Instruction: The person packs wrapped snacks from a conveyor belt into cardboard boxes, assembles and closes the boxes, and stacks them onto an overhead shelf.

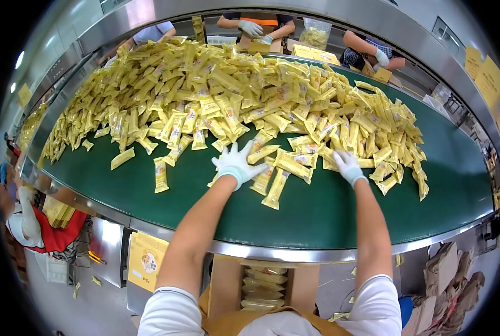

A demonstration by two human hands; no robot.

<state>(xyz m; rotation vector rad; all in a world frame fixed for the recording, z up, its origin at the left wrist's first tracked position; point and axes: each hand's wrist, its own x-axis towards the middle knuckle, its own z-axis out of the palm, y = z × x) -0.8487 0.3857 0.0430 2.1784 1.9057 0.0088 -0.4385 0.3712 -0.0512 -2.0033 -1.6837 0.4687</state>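
Note:
A wide heap of yellow wrapped snack packets (227,84) covers the far part of the green conveyor belt (300,224). My left hand (236,165), in a white glove, lies with fingers spread at the near edge of the heap, over and beside several packets. To the right, my right hand (348,168), also gloved, reaches forward with its fingers stretched out against packets at the heap's edge. Between the hands, a loose packet (276,190) points toward me, and another packet (293,167) lies crosswise above it. Neither hand grips a packet.
Below the belt's metal edge (283,253) stands an open cardboard box (225,285) with packets inside. A yellow printed carton (147,262) is at lower left. Co-workers' gloved hands (251,28) show across the belt. Crumpled brown paper or cardboard (446,280) lies at lower right.

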